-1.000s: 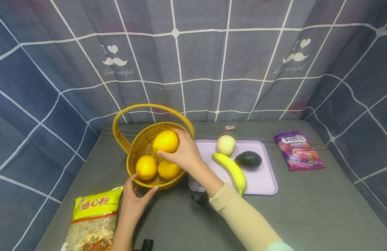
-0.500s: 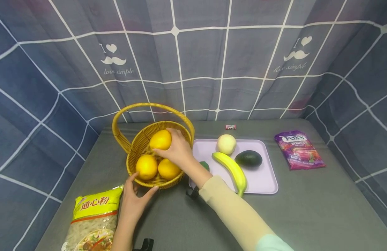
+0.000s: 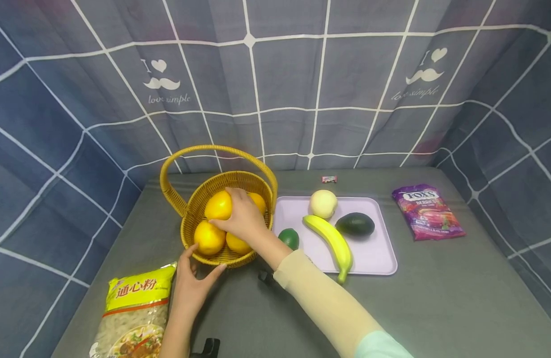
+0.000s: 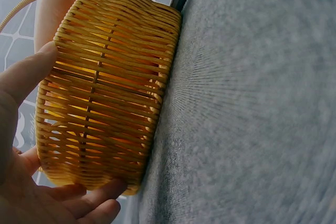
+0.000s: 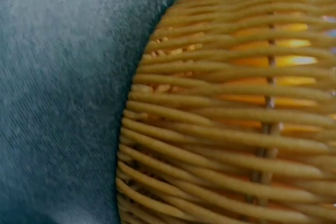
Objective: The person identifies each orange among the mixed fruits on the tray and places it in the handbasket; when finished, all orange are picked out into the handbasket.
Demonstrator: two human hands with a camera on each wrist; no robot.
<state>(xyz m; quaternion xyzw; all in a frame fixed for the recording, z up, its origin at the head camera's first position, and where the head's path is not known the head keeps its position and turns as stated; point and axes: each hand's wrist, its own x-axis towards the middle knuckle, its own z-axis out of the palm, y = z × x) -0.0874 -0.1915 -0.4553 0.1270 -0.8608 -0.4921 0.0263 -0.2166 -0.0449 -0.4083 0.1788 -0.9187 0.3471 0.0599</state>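
My right hand (image 3: 244, 216) is inside the yellow wicker basket (image 3: 189, 209) and grips an orange (image 3: 218, 205) with thumb and fingers. More oranges lie around it: one at the front left (image 3: 209, 238), another orange (image 3: 237, 243) partly under my hand, and an orange (image 3: 258, 202) behind my fingers. At the basket's front left my left hand (image 3: 191, 276) holds the rim. The left wrist view has the left hand (image 4: 31, 182) curved about the woven side (image 4: 105, 98), thumb at the rim. From the right wrist, the basket wall (image 5: 226, 114) hides the right hand's grip.
Right of the basket, a lilac tray (image 3: 382, 263) bears a banana (image 3: 331, 241), an avocado (image 3: 355, 224), a pale round fruit (image 3: 323, 204) and a green item (image 3: 289, 238). A pasta bag (image 3: 134, 313), purple candy bag (image 3: 427, 211) and small wrapped candy (image 3: 329, 179) lie around.
My right hand has moved left and slightly down within the basket, carrying the orange. An orange behind the hand and the green item on the tray have come into view. The left hand stays put.
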